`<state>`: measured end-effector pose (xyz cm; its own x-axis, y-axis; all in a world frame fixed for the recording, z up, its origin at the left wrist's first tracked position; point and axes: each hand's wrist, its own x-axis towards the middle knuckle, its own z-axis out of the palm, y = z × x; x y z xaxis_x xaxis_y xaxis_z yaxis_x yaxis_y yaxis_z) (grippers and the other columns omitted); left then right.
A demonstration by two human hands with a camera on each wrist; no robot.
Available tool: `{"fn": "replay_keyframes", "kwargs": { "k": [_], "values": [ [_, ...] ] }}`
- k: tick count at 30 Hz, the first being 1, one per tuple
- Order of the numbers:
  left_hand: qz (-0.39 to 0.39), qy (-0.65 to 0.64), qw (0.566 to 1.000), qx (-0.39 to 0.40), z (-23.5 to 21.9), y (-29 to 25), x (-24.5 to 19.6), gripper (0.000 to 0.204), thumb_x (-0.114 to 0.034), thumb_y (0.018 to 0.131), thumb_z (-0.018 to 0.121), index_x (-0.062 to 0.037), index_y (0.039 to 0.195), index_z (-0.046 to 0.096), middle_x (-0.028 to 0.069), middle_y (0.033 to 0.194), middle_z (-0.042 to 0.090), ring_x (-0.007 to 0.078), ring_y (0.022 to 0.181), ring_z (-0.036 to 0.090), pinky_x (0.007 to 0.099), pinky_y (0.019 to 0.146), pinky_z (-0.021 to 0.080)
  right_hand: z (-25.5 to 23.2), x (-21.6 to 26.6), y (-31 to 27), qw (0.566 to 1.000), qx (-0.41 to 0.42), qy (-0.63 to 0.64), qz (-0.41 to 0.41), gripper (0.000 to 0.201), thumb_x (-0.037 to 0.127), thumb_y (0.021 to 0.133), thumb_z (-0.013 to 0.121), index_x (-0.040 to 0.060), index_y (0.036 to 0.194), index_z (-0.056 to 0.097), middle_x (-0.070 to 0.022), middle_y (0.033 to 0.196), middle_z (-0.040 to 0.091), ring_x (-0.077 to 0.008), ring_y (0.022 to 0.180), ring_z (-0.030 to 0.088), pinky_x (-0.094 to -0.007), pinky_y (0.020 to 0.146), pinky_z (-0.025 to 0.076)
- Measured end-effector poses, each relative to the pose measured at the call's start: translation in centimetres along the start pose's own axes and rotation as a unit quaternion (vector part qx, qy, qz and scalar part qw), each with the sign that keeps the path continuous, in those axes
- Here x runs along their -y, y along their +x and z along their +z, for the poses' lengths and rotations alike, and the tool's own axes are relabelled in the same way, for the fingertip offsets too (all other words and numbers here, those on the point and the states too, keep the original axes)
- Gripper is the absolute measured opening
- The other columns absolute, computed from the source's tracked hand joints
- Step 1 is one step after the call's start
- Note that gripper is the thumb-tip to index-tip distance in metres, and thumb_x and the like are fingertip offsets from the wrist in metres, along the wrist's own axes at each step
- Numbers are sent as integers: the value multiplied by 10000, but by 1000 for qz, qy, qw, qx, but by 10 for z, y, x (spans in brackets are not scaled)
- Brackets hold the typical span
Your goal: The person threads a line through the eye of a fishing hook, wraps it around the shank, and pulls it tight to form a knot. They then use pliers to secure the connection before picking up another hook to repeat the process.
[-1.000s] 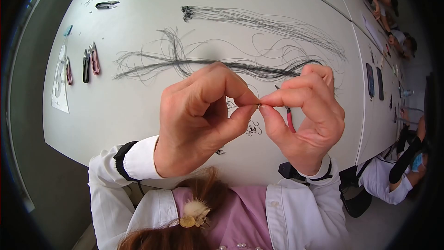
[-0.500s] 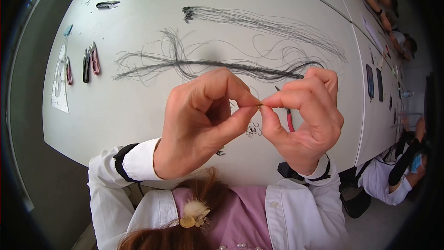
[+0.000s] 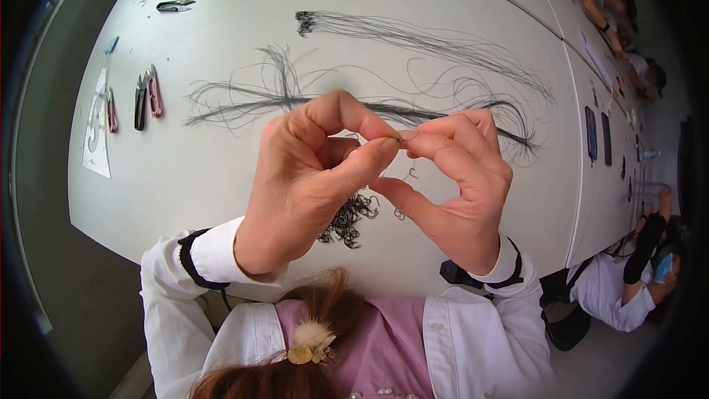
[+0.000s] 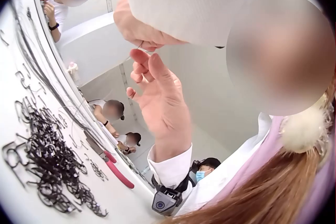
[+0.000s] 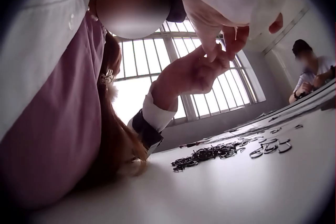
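Note:
Thumb and forefinger of my left hand (image 3: 303, 177) pinch a tiny dark fishing hook (image 3: 399, 140), mostly hidden by the fingertips. A fine fishing line (image 4: 140, 44) shows at the fingertips in the left wrist view. My right hand (image 3: 461, 185) is held up beside the left, its forefinger close against the left fingertips and its thumb spread apart below. Beneath the hands, a pile of black fishing hooks (image 3: 351, 220) lies on the white table (image 3: 185, 185), with several loose hooks (image 5: 270, 148) beside it in the right wrist view.
Beyond the hands stretches a bundle of dark lines (image 3: 244, 107); farther back lies another bundle with hooks (image 3: 304, 24) at its end. At left are thread snips (image 3: 153, 92), a ruler (image 3: 96, 133) and more snips (image 3: 176, 6). Red-handled pliers (image 4: 119, 172) lie near the pile.
Both hands have shifted slightly up and left, uncovering the hook pile. My right thumb has come away from its forefinger, parting from the earlier pinch; the left hand keeps its pinch.

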<state>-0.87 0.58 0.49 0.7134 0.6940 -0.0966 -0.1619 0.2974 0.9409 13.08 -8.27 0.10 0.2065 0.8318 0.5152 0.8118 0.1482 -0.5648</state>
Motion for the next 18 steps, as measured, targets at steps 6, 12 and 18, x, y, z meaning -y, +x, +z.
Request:
{"fn": "replay_keyframes", "kwargs": {
  "k": [6,12,18],
  "values": [
    [4,-14,1000,-4,2,-1,3,46,-29,816,606,-41,795,568,-2,791,579,7,631,455,157,518,318,4,-2,-7,996,-14,-47,-77,181,101,586,760,97,739,665,49,762,585,-160,728,492,-311,678,323],
    [19,21,1000,-4,0,-2,3,48,27,803,614,-7,819,585,23,814,576,56,681,494,201,615,400,3,1,-9,922,-95,-296,-229,186,89,533,687,98,709,628,53,754,530,-144,710,472,-362,658,264],
    [179,244,953,-1,-2,-4,1,88,95,752,642,27,798,611,43,767,560,94,670,513,225,604,404,-12,17,-10,886,-71,-384,-251,147,98,564,657,130,699,608,53,771,523,-153,731,429,-376,631,259]
  ]
}}
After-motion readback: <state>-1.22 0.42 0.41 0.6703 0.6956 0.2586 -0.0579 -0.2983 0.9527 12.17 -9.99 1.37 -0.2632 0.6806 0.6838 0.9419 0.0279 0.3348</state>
